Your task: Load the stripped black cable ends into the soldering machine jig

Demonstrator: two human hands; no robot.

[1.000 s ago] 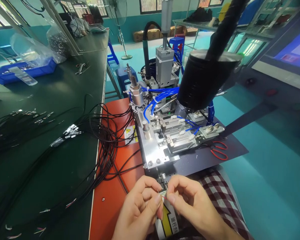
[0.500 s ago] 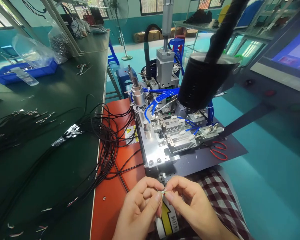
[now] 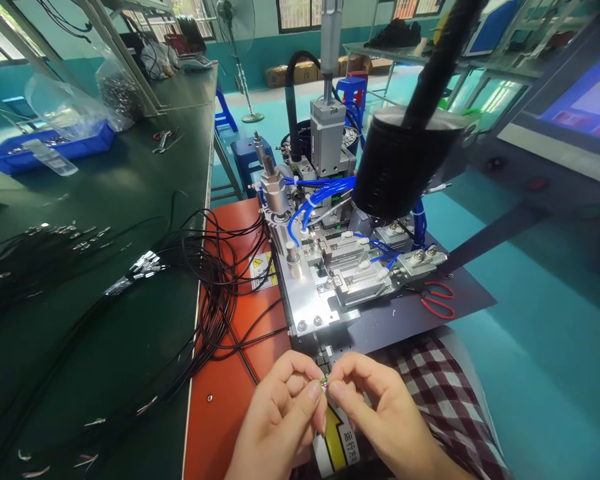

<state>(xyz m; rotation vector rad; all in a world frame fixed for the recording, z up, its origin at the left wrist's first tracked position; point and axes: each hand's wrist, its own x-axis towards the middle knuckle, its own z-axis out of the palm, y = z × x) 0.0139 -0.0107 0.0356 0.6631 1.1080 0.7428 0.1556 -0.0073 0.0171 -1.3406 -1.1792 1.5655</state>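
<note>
Close together in front of the machine, my left hand (image 3: 287, 407) and my right hand (image 3: 373, 403) pinch at the thin coloured wires (image 3: 325, 382) of a cable end. Thumb and forefinger of each hand are closed there, with fingertips almost meeting. Most of the wire ends are hidden by the fingers. Just beyond my fingertips is the near edge of the metal machine (image 3: 307, 303). Below my hands shows a label with a yellow arrow (image 3: 336, 433).
Black cables (image 3: 220, 287) drape from the dark green bench (image 3: 145, 360) over the orange board (image 3: 230, 407). Red-handled scissors (image 3: 437, 300) lie at the machine's right. A black cylindrical lamp-like part (image 3: 405, 167) hangs above it. On the bench stands a blue tray (image 3: 90, 140).
My fingertips have shifted slightly on the wires, and a bit of red now shows between them. Both hands stay in nearly the same place.
</note>
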